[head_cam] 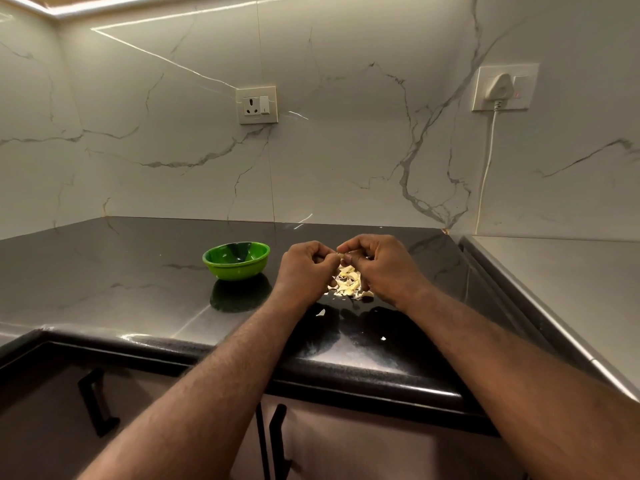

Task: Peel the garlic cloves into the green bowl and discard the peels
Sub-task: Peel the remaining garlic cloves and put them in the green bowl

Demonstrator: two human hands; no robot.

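Pinching what looks like a garlic clove between left grip and right grip, both curled tight, holding it above the peel pile on the counter, likely for catching skins, keeping the green bowl near on the left for peeled cloves.

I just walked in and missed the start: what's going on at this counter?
A person pinches a small garlic clove, mostly hidden, between the fingertips of the left hand and right hand, above a pile of peels on the black countertop. The green bowl stands to the left, apart from the hands; what it holds is unclear. A few stray peel bits lie nearer the counter's edge.
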